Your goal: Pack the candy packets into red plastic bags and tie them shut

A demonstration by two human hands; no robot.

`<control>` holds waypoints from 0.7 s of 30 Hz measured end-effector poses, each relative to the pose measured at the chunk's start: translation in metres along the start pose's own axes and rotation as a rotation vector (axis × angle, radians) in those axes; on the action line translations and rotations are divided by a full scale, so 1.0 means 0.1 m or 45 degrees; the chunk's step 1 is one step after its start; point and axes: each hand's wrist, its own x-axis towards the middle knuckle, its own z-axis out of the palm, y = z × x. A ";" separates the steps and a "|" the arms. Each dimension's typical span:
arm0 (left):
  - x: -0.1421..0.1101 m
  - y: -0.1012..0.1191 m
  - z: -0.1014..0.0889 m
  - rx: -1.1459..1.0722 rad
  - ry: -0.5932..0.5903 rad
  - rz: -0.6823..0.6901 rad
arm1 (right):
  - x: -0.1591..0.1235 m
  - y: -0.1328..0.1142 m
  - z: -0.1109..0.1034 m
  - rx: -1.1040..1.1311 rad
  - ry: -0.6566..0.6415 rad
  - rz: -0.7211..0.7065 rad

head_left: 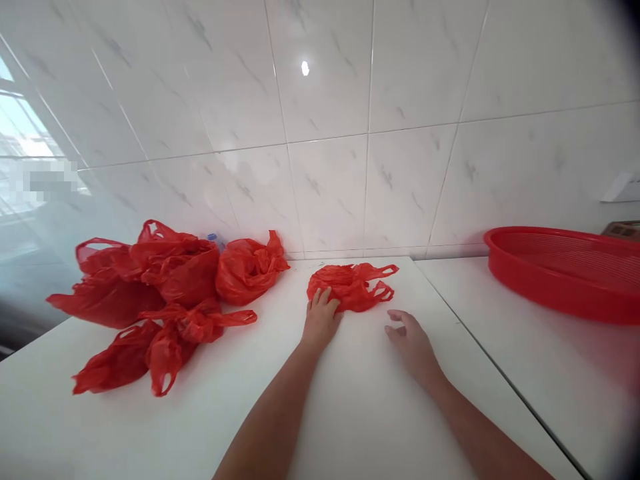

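Head view: on the left, several red bags [193, 273] are lying bunched on the table [370, 413], some bulging, with something blue [212, 237] peeking out behind them. Near the middle, the left hand [323, 323] is resting its fingers on the near-left edge of a lone bag [350, 287]; whether they are pinching it or only pressing, I cannot tell. This bag is lying apart from the bunch, near the wall [330, 200], looking thin, shiny and crumpled, its handles [391, 270] splaying out to the right. Just beside them, the right hand [413, 343] is poising empty, thumb and fingers apart and slightly curling. The step in hand seems to be steadying the bag; the next move is probably calling for right fingers meeting the handles while the left is pinning the body. Farther right, a red basket [530, 283] is standing well apart from both hands.
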 end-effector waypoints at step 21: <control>-0.28 0.27 -0.22 -0.179 0.428 0.075 | 0.07 -0.08 -0.31 0.769 -0.265 0.154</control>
